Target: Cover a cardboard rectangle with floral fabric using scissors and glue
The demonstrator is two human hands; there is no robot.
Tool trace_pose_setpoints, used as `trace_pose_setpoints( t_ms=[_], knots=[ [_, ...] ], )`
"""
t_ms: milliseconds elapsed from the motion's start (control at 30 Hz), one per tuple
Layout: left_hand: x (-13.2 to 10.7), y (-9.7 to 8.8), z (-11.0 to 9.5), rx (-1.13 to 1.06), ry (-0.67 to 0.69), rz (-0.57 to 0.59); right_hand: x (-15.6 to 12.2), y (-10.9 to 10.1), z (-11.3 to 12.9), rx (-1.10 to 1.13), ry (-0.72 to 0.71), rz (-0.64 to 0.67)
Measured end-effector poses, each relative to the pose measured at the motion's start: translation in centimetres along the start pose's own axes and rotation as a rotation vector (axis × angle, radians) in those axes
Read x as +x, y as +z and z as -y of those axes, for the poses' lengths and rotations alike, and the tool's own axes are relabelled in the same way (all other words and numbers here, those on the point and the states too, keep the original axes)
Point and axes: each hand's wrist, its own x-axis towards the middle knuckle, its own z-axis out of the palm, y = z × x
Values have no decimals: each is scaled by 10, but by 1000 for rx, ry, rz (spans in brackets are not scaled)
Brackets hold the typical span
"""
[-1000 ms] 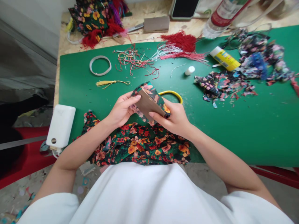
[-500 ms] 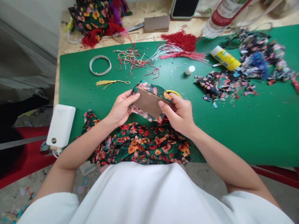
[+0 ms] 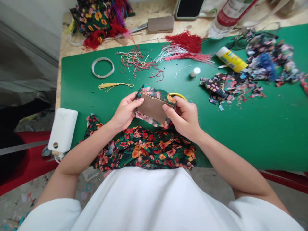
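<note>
Between my two hands is a flat brown cardboard piece (image 3: 154,108) with floral fabric (image 3: 157,93) showing along its upper and lower edges. My left hand (image 3: 125,110) grips its left end, thumb on the brown face and fingers behind. On the right end my right hand (image 3: 185,115) closes the same way, its thumb pressed near the upper right corner. Part of a yellow ring-shaped rim (image 3: 179,95) peeks out behind my right hand; the rest is hidden. Below the hands, a larger crumpled floral cloth (image 3: 144,149) lies along the table's near edge.
On the green mat (image 3: 252,134) lie a tape roll (image 3: 103,67), a yellow tassel (image 3: 115,85), tangled threads (image 3: 137,62), red tassels (image 3: 187,43), a glue stick (image 3: 232,60), its white cap (image 3: 195,72) and fabric scraps (image 3: 231,85). A white power bank (image 3: 63,130) sits left; a bottle (image 3: 231,17) stands behind.
The cardboard piece and fabric have tilted slightly and shifted a touch downward. Both hands keep the same hold on it.
</note>
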Motion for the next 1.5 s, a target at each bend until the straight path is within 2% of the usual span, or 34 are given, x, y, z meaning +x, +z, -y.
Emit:
trace_pose_setpoints(
  t_ms=[133, 733, 1500],
  knots=[
    [0, 0, 1, 10, -8, -41, 0, 0, 0, -11, 14, 4],
    [0, -2, 2, 19, -3, -5, -1, 0, -1, -21, 7, 16],
    [-1, 0, 2, 8, -28, -37, 0, 1, -3, -21, -109, 40]
  ],
)
